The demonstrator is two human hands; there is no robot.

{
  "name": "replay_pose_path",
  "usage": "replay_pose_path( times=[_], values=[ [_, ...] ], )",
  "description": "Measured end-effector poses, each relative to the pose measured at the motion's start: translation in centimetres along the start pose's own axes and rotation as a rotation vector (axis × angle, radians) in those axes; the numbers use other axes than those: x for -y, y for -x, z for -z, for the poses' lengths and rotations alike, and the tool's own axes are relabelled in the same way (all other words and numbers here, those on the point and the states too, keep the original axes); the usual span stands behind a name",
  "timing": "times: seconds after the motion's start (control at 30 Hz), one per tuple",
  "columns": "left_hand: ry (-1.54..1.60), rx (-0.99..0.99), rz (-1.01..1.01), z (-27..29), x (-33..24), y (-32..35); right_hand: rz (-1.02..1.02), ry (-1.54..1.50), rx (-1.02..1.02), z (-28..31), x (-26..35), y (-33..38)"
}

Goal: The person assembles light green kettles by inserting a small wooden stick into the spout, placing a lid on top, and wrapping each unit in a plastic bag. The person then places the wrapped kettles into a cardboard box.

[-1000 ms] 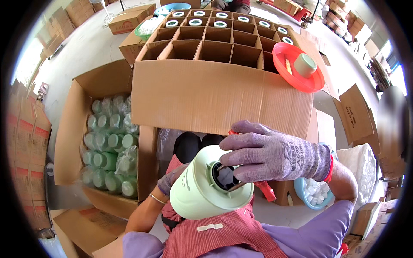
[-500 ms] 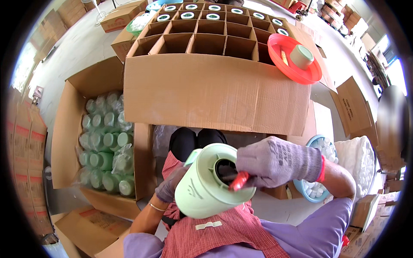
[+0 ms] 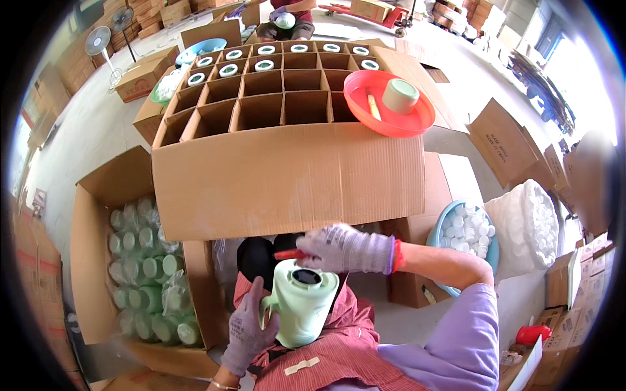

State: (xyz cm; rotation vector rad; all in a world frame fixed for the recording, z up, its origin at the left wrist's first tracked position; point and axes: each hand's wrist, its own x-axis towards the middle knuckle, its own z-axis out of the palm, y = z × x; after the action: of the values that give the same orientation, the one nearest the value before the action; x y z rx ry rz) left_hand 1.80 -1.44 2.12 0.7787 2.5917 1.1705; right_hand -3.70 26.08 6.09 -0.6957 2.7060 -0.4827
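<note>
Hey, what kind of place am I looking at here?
Probably a warehouse or packing floor. A big divided carton is partly filled with jars, another box holds wrapped green jugs, and cardboard boxes crowd the concrete floor. The gloved left hand holds a green jug.

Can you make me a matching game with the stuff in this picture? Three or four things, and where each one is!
Things:
1. pale green jug
2. red tool
3. red bowl
4. white caps

Places:
A. in the blue tub
B. on the divided carton's corner
C. in the left hand
D. in the right hand

Pairs: 1-C, 2-D, 3-B, 4-A
</note>
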Motion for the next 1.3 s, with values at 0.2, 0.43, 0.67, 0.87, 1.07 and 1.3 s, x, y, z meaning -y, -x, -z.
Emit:
replay_pose_path(
  times=[0.2, 0.43, 0.67, 0.87, 1.07, 1.3],
  values=[
    [-0.086, 0.376, 0.08, 1.5, 2.2, -0.8, -0.175, 0.573, -0.955, 13.6, -7.5, 2.1],
    [-0.069, 0.659, 0.114, 1.6, 4.0, -4.2, -0.747, 0.442, -0.477, 17.4, -21.2, 0.0],
    [-0.08, 0.21, 0.098, 2.9, 17.4, 6.1, -0.593, -0.06, -0.946, 15.6, -20.9, 12.6],
    [0.86, -0.173, 0.252, -3.1, 15.1, 6.7, -1.128, 0.088, -0.303, -6.6, -24.7, 33.0],
    [1.964, -0.176, 0.54, -4.2, 12.1, 4.0, -1.454, 0.167, -0.38, -22.2, -22.7, 32.0],
    [1.881, -0.159, 0.509, -3.6, 6.3, 2.5, -1.27, 0.28, -0.95, -14.7, -17.1, 27.4]
  ],
)
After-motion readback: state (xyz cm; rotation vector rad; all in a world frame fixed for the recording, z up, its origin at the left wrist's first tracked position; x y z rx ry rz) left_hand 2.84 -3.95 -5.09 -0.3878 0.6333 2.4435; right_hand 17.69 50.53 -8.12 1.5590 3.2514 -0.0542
